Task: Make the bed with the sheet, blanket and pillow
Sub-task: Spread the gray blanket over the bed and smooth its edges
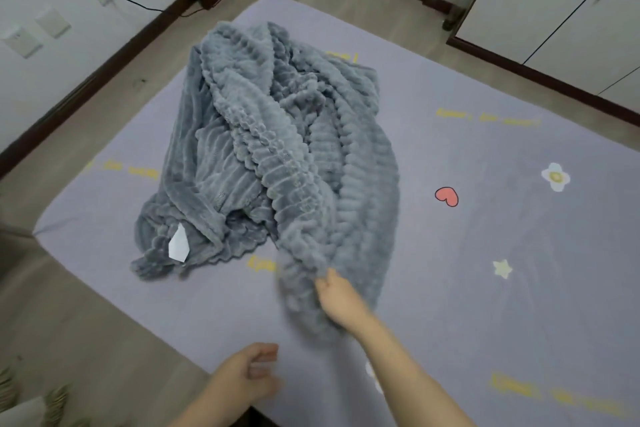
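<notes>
- Right hand point(337, 298) reaches forward, arm outstretched, fingers pinching the near edge of the grey ribbed blanket point(277, 156)
- Left hand point(247, 374) hovers loosely curled over the bed's near edge, holding nothing
- Blanket lies crumpled mid-bed on the lilac sheet point(485, 236), its white tag point(179, 246) showing
- Bare sheet lies wide open to the right

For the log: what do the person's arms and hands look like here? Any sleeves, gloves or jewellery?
Both forearms are bare up to the frame edge, with no sleeves showing. The left hand and right hand wear no gloves, and no watch, bracelet or ring shows, though motion blur softens the fingers.
</notes>
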The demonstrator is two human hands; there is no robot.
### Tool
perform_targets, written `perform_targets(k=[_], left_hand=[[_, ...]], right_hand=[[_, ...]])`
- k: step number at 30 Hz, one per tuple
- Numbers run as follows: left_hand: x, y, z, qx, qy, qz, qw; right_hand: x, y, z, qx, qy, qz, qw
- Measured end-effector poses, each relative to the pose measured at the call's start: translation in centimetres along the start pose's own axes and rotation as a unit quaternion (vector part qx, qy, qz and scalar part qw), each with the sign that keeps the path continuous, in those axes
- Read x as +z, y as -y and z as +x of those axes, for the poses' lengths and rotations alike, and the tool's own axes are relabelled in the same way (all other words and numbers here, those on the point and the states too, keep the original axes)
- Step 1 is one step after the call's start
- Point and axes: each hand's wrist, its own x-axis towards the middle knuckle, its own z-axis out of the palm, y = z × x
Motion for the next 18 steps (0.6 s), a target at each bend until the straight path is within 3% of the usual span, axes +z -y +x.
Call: perform_targets(k=[3,6,8,11,13,15,18], left_hand=[[1.2,-2.1,-1.2,0.057,-0.033,-0.019,0.998],[-0.6,-5.1,-3.6,0.122,-0.221,-0.146,0.957],[-3.0,-7.5,-5.8,0.181,-0.28,-0.204,0.92],[-6.6,-10.6,-9.2,0.245,-0.242,-0.225,0.911],[-8.2,-12.4,-11.4,0.27,-0.172,-0.26,0.911],[-9.2,-14.9,-13.8,0.3,-0.104,-0.29,0.903],[-10.4,-18.8,-16.5,0.351,-0.067,-0.288,0.889]], right_hand=[[0.7,7.1,-5.5,-0.156,0.074,0.204,0.964],[-1.1,10.0,-7.8,-0.193,0.176,0.364,0.894],[-3.5,10.0,-7.7,-0.218,0.162,0.378,0.885],[-6.1,8.9,-5.8,-0.236,-0.016,0.182,0.954],[-6.3,8.1,-4.8,-0.189,-0.048,0.0,0.981],[-6.1,7.9,-4.4,-0.137,-0.067,-0.092,0.984],[-6.0,9.5,-4.8,-0.119,-0.119,-0.14,0.976]])
